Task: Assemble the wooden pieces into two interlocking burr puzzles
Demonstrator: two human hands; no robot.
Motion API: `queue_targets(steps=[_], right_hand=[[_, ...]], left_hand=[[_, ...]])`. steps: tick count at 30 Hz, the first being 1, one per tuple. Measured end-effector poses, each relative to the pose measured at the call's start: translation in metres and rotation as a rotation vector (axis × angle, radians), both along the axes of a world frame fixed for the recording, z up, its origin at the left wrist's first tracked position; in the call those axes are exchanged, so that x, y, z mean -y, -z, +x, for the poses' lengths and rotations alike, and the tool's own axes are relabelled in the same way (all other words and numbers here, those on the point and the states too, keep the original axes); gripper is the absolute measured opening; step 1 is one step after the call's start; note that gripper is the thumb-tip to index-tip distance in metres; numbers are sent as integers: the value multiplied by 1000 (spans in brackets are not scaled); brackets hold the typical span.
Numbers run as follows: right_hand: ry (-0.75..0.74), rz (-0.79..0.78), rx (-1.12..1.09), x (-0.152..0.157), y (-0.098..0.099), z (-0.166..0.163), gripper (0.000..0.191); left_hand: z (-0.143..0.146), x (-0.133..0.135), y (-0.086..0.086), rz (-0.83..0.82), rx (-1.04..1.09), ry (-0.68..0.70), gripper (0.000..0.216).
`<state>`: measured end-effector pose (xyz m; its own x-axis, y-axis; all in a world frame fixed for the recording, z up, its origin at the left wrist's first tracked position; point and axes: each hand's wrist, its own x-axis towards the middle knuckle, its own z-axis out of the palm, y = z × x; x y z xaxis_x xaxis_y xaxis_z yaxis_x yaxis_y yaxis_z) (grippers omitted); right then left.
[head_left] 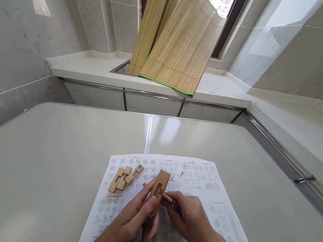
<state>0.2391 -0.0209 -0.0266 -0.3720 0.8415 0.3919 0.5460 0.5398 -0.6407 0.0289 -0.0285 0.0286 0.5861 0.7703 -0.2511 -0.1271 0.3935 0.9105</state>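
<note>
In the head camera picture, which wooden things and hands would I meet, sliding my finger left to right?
Notched wooden pieces → left hand → slotted wooden block → right hand.

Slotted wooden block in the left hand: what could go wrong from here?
The wooden peg pinched in the right hand sits at an angle to the slotted wooden block, so it might bind against the slot's edge if forced. The left hand could knock the small wooden pieces lying close by on the printed sheet. That sheet lies loose under both hands, so a dragging forearm might shift it and the pieces.
</note>
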Motion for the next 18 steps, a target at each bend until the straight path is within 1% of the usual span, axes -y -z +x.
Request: queue_targets(steps=[6,10,13,15,18], right_hand=[[3,29,-12,0,-3,-1,15],[-6,13,-34,0,-4,-1,10],[-11,-46,-45,1,-3,1,12],[-8,-87,-57,1,-3,1,14],[0,-118,-74,2,-4,1,12]], left_hand=[[2,0,5,-10,-32,-33,79],[2,0,6,-10,-102,-2,85],[1,-2,3,51,-179,14,81],[0,-2,2,106,-222,-4,78],[0,-3,1,151,-271,-40,75]])
